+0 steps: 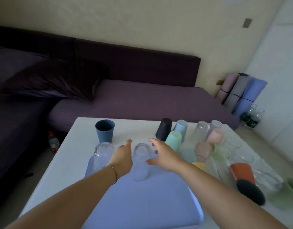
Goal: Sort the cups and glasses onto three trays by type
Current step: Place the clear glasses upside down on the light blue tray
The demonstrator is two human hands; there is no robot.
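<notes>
Single head view, angled forward and down, close over white table (68, 156)

Plenty of open room on the blue tray (142, 204) behind the fingers, nothing on it there. Between the left hand (121, 156) and right hand (164, 156) stands a clear glass (141, 161), upside down. Just left of the left fingers is another clear glass (102, 154), with a dark blue cup (104, 130) beyond it. Right of the right fingers it's jammed: mint cup (173, 140), black cup (164, 128), pink cups, more glasses. Straight ahead the counter (135, 128) is bare.
</notes>
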